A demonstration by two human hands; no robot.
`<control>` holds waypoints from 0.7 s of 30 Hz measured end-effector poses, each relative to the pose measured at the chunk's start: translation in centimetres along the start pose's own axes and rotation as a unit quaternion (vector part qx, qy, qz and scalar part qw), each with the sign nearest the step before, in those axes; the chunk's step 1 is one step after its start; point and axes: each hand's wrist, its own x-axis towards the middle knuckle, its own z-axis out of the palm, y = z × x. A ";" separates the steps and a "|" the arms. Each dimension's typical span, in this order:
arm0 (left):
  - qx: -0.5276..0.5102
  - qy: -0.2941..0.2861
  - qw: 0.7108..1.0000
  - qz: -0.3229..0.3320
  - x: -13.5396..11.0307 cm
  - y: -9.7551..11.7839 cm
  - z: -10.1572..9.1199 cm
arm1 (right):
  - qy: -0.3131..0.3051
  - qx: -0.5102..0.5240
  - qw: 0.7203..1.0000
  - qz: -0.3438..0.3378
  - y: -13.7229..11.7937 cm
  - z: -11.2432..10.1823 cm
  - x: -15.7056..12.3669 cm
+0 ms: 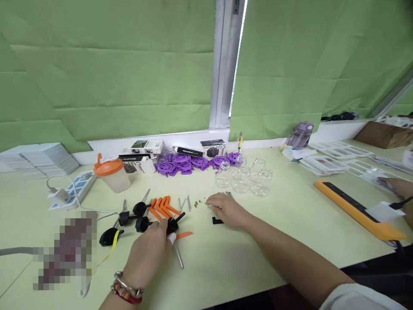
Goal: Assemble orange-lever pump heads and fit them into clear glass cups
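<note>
Left hand (pixel 146 254): pinching one black knob (pixel 172 224) (partly hidden).
Right hand (pixel 227 210): grip unreadable, fingertips hidden.
Orange levers (pixel 163 207): four, lower centre.

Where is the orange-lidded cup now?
In the head view, the orange-lidded cup stands on the table at left, between the white power strip and the small boxes.

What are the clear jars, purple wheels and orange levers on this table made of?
The clear jars look like glass or clear plastic: see-through and glossy, hard to tell which. The purple wheels seem moulded plastic, evenly coloured with a dull sheen. The orange levers by the left hand also look like plastic, bright and smooth.
</note>
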 end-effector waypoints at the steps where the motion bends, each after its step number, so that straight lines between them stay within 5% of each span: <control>1: 0.000 -0.009 1.000 -0.022 -0.4 -0.1 0.5 | -0.014 0.017 1.000 -0.016 -1.4 0.7 0.1; 5: -0.041 -0.013 0.999 -0.033 -0.6 -0.5 2.1 | -0.068 0.056 0.996 -0.033 -5.6 3.7 1.4; 8: -0.145 0.000 0.989 -0.010 -0.3 -1.0 2.9 | -0.066 0.064 0.995 0.041 -6.6 5.4 2.4; 11: -0.329 -0.014 0.944 -0.012 0.0 -1.4 3.5 | -0.029 0.118 0.982 0.143 -6.2 6.5 2.4; 17: -0.584 -0.096 0.802 -0.085 0.1 -0.1 3.5 | 0.014 0.458 0.843 0.280 -5.8 7.5 0.1; 21: -0.605 -0.121 0.786 -0.047 0.0 1.0 3.3 | 0.054 0.535 0.798 0.274 -5.8 7.5 -0.8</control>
